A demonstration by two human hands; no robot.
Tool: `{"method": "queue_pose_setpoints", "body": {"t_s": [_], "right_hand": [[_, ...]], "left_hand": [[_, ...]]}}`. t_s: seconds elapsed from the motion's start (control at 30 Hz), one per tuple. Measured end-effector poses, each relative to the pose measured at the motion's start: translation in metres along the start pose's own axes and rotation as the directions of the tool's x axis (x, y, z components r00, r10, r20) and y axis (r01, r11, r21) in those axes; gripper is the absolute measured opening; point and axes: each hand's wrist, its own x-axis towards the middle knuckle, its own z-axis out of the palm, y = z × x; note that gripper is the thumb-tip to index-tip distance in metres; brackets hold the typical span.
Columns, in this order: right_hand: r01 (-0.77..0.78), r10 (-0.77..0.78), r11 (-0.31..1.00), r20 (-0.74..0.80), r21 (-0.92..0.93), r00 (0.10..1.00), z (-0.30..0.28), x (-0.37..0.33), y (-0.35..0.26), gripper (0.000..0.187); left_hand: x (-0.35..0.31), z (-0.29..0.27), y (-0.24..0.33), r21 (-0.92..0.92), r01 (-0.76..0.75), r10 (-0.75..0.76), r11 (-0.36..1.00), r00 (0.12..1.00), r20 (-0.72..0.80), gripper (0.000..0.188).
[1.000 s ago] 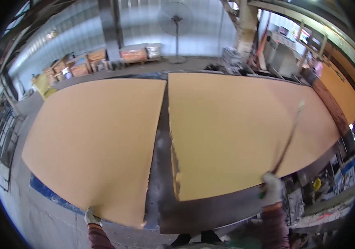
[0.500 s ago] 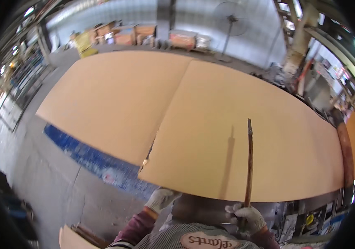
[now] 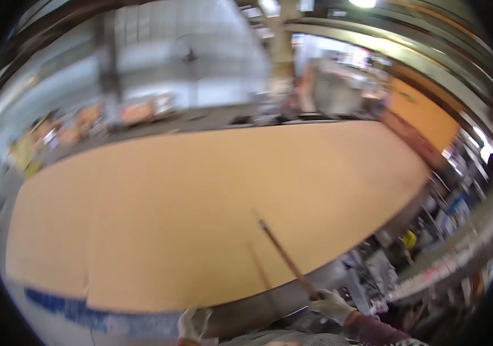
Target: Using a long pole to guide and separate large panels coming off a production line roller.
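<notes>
While the right hand (image 3: 331,307) clasps one thin stick (image 3: 282,252), two tan sheets (image 3: 200,190) spread beyond both hands.
From the head view, any writing is too blurred to read; the brown stick slants forward and leftward from the right hand above the sheets, smooth and plain, meeting at one faint seam (image 3: 89,271) left of the gloved left hand (image 3: 194,324), whose grip at their near edge I cannot tell.

Whitish gloves (image 3: 331,307), dark maroon sleeves (image 3: 374,330), grey garment (image 3: 278,338)
</notes>
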Motion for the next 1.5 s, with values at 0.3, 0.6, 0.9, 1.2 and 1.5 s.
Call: {"method": "queue_pose_setpoints", "body": {"t_s": [0.3,0.6,0.9,1.2,1.5], "right_hand": [[-0.094,0.106,0.982,-0.067,0.163,0.992,-0.07,-0.004,0.025,0.032],[-0.107,0.109,0.993,0.052,-0.049,0.993,-0.162,0.077,0.006,0.043],[-0.007,-0.053,0.965,0.218,0.263,0.974,-0.233,0.143,-0.066,0.053],[-0.001,0.002,0.997,-0.021,0.077,1.0,-0.313,0.298,-0.086,0.059],[0.097,-0.434,0.775,-0.415,-0.625,0.8,-0.343,0.639,-0.195,0.052]], "left_hand": [[0.027,-0.02,-0.023,-0.159,0.198,-0.206,0.967,0.978,-0.033,0.032],[0.064,0.116,-0.088,0.143,0.112,-0.096,0.983,0.989,-0.113,0.032],[0.089,0.156,-0.102,0.186,0.007,0.043,0.983,0.964,-0.263,0.032],[0.101,0.162,-0.101,0.186,-0.078,0.16,0.979,0.863,-0.48,0.032],[0.111,0.151,-0.096,0.179,-0.082,0.178,0.98,0.76,-0.625,0.032]]}}
